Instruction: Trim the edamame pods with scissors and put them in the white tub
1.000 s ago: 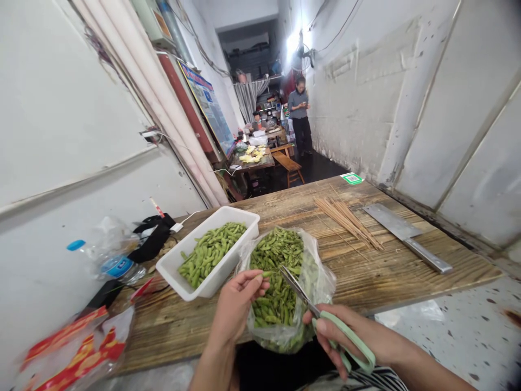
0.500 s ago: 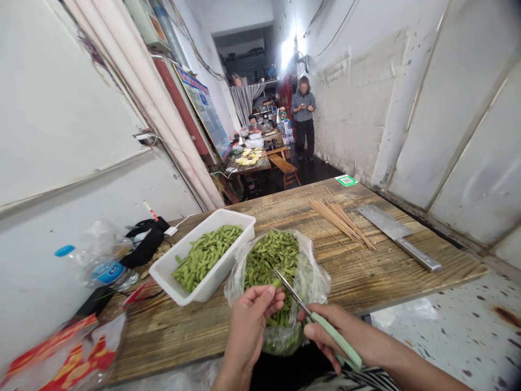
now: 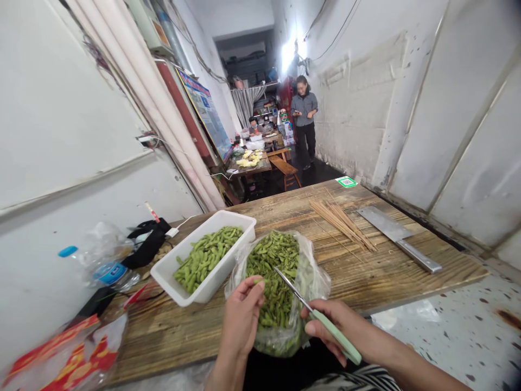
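My left hand (image 3: pixel 243 309) pinches a green edamame pod (image 3: pixel 258 281) between thumb and fingers, over the left side of a clear plastic bag (image 3: pixel 313 266). Many loose pods (image 3: pixel 277 255) fill that bag. My right hand (image 3: pixel 336 328) is wrapped round the pale green handles of a pair of scissors (image 3: pixel 299 296). Its blades look closed and point up and left above the pods, apart from the left hand. Left of the bag stands a white plastic tub (image 3: pixel 203 296) with pods (image 3: pixel 207 255) lying in it.
Bamboo skewers (image 3: pixel 342 222) and a cleaver (image 3: pixel 399 236) lie on the wooden table (image 3: pixel 280 209) at right. A water bottle (image 3: pixel 112 271) and red packaging (image 3: pixel 69 353) are at left. Farther back, a person (image 3: pixel 304 119) stands near a bench (image 3: pixel 284 165).
My left hand has moved left with the pod, away from the scissors' tips. The scissor blades have come together. The person in the background has shifted stance and come slightly forward.
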`<state>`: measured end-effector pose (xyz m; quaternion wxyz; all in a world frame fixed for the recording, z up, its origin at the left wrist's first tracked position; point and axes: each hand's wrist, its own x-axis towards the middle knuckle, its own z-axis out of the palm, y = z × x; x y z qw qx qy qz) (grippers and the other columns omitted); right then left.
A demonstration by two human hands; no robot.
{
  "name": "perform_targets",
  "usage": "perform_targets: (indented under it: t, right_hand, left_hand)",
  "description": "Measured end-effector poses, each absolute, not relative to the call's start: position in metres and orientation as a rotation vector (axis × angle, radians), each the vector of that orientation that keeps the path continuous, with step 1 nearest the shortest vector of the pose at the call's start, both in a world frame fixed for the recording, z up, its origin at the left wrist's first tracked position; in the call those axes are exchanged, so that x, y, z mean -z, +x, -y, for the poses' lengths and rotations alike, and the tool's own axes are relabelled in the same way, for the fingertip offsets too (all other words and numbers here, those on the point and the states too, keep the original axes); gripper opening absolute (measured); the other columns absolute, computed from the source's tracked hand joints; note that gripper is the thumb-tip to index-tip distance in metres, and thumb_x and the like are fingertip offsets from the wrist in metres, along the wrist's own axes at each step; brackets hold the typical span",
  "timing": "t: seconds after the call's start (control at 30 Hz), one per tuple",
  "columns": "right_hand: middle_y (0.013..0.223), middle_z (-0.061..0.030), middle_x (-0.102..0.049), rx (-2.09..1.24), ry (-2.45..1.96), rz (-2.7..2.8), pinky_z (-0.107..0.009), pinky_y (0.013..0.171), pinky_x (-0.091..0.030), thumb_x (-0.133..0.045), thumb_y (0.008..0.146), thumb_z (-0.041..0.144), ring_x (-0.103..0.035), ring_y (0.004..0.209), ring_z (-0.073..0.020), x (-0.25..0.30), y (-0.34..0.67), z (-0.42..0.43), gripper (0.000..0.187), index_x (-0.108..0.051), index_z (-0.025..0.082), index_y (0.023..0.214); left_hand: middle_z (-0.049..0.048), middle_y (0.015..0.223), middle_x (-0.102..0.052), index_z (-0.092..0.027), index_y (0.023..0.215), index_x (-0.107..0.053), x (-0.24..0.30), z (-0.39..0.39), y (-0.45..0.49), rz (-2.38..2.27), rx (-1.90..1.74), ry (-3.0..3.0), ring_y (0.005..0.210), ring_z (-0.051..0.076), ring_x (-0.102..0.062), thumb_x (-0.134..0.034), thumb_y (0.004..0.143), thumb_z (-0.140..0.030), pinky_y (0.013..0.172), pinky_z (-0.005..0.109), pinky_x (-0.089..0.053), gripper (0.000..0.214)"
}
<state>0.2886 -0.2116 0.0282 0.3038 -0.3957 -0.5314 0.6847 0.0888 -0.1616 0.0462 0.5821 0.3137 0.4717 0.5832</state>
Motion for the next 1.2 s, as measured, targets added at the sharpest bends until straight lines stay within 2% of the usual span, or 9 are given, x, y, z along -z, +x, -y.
perform_targets:
  t: [0.2,0.3,0.4,0.5,0.67,0.8,1.03,1.13,1.2]
  right_hand:
    - [0.047,0.0108,-0.041,-1.768,-1.049,1.495,-0.01,0.029,-0.031,-0.059,0.08,0.057,-0.038,0.033,-0.0042,-0.03,0.289,0.214,0.044,-0.053,0.016,0.097]
    - [0.05,0.0096,-0.042,-1.723,-1.1,1.556,-0.011,0.031,-0.031,-0.059,0.081,0.055,-0.04,0.035,-0.0047,-0.034,0.291,0.215,0.043,-0.054,0.016,0.098]
    - [0.058,0.0069,-0.046,-1.638,-1.169,1.678,-0.013,0.034,-0.033,-0.059,0.081,0.054,-0.044,0.039,-0.0057,-0.042,0.293,0.216,0.043,-0.055,0.017,0.102]
    - [0.068,0.0029,-0.05,-1.498,-1.203,1.825,-0.014,0.04,-0.035,-0.058,0.082,0.053,-0.046,0.048,-0.0069,-0.052,0.295,0.217,0.041,-0.058,0.015,0.098]
    - [0.067,0.0033,-0.05,-1.345,-1.24,1.965,-0.017,0.05,-0.034,-0.06,0.081,0.052,-0.043,0.057,-0.0098,-0.057,0.297,0.217,0.039,-0.062,0.015,0.093]
    - [0.07,0.0041,-0.051,-1.335,-1.23,1.975,-0.018,0.056,-0.034,-0.064,0.078,0.05,-0.044,0.063,-0.0112,-0.054,0.3,0.216,0.036,-0.062,0.017,0.092]
    - [0.063,0.006,-0.045,-1.35,-1.306,1.915,-0.017,0.052,-0.029,-0.07,0.073,0.048,-0.041,0.06,-0.0101,-0.043,0.301,0.212,0.033,-0.062,0.017,0.075]
    - [0.058,0.0063,-0.041,-1.346,-1.312,1.848,-0.017,0.049,-0.027,-0.07,0.073,0.046,-0.038,0.055,-0.0089,-0.037,0.298,0.209,0.032,-0.062,0.015,0.073]
    - [0.056,0.0065,-0.042,-1.356,-1.29,1.79,-0.017,0.046,-0.028,-0.067,0.076,0.047,-0.038,0.05,-0.0082,-0.036,0.298,0.208,0.033,-0.062,0.015,0.081]
  left_hand:
    - [0.0058,0.096,-0.068,-0.015,0.079,-0.065,-0.047,0.161,0.085,-1.122,-1.33,0.854,0.081,0.015,-0.062,-0.077,0.063,-0.033,0.066,0.023,-0.049,0.027]
    - [0.0038,0.076,-0.07,-0.014,0.075,-0.065,-0.045,0.161,0.084,-1.236,-1.291,1.01,0.07,0.015,-0.063,-0.076,0.064,-0.035,0.06,0.022,-0.046,0.026]
    - [0.0015,0.065,-0.068,-0.014,0.082,-0.069,-0.043,0.163,0.081,-1.361,-1.234,1.145,0.06,0.013,-0.058,-0.075,0.064,-0.037,0.057,0.022,-0.045,0.029]
    - [0.0033,0.068,-0.07,-0.016,0.089,-0.073,-0.045,0.166,0.08,-1.452,-1.157,1.274,0.061,0.016,-0.059,-0.072,0.067,-0.04,0.059,0.025,-0.046,0.033]
    - [0.0046,0.08,-0.073,-0.02,0.085,-0.076,-0.054,0.174,0.08,-1.448,-1.065,1.507,0.078,0.023,-0.063,-0.069,0.071,-0.037,0.073,0.029,-0.047,0.023]
    - [0.0044,0.078,-0.072,-0.021,0.082,-0.075,-0.059,0.175,0.077,-1.349,-0.928,1.557,0.077,0.023,-0.062,-0.065,0.074,-0.037,0.071,0.028,-0.046,0.021]
    - [0.0047,0.072,-0.071,-0.017,0.074,-0.074,-0.068,0.175,0.08,-1.302,-0.805,1.518,0.069,0.021,-0.059,-0.067,0.071,-0.038,0.065,0.026,-0.045,0.022]
    - [0.0055,0.079,-0.073,-0.018,0.079,-0.075,-0.071,0.168,0.069,-1.409,-0.933,1.451,0.08,0.024,-0.062,-0.069,0.067,-0.04,0.075,0.03,-0.047,0.026]
    - [0.0067,0.088,-0.073,-0.019,0.086,-0.074,-0.075,0.157,0.048,-1.631,-1.128,1.473,0.089,0.027,-0.062,-0.067,0.068,-0.041,0.084,0.035,-0.046,0.029]
